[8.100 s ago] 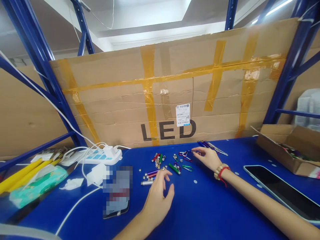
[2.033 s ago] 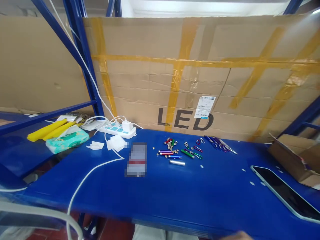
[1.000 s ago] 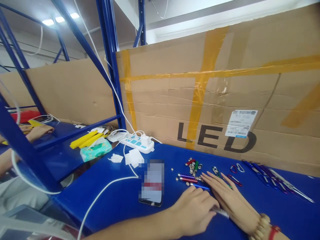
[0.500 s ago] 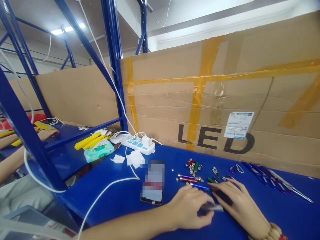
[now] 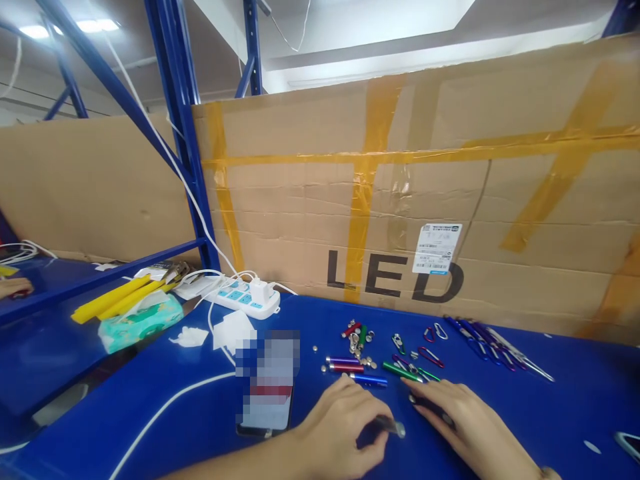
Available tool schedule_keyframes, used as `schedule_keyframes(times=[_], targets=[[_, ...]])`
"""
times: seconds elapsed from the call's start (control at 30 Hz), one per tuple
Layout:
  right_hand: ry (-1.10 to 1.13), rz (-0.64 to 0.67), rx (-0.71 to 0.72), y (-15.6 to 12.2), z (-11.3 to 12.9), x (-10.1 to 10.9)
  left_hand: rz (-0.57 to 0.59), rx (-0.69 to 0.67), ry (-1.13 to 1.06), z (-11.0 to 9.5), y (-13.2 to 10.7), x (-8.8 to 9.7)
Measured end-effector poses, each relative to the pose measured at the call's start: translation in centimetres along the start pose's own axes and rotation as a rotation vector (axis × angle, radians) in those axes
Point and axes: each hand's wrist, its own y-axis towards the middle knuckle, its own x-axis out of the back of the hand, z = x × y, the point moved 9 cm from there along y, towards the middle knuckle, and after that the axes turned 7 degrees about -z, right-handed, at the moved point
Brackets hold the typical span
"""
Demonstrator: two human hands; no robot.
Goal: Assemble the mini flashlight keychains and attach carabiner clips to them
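Note:
My left hand [image 5: 345, 423] is closed around a short grey metal tube [image 5: 393, 425], whose shiny round end points to the right. Close beside it, my right hand [image 5: 470, 423] grips a slim black tube [image 5: 434, 410] between thumb and fingers. The two tubes are apart. Just beyond the hands lie a green metal tube [image 5: 401, 371], a blue one [image 5: 369, 380], a red one [image 5: 346, 368] and a purple one [image 5: 343, 360]. Small round silver pieces like button cells [image 5: 369, 363] are scattered by them, along with a red carabiner [image 5: 431, 357].
A phone [image 5: 267, 393] with a blurred screen lies left of my hands, a white cable running to it. Farther back are a power strip [image 5: 245, 298], tissues [image 5: 143, 323] and yellow rolls [image 5: 115, 300]. Pen-like tools with carabiners [image 5: 495, 343] lie right, before a cardboard wall [image 5: 300, 220].
My view has swung to the right, so the table things appear farther left. Both hands keep hold of their tubes, and the green tube is now less covered by my right hand.

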Motion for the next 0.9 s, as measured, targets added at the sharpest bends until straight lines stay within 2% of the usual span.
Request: schedule_keyframes(times=[0.3,0.67,0.77,0.9], targets=[[0.024,0.048,-0.070,0.2,0.6,0.2,0.049,0.012,-0.004,-0.1,-0.3,-0.2],[0.125,0.155,-0.189,-0.2,-0.3,-0.6,0.089,0.017,0.039,-0.3,-0.3,-0.4],[0.116,0.154,-0.212,-0.1,-0.6,-0.6,0.087,0.054,0.037,0.2,-0.2,-0.2],[0.084,0.179,-0.212,0.1,-0.7,-0.7,0.010,0.177,-0.009,1.2,0.3,0.7]])
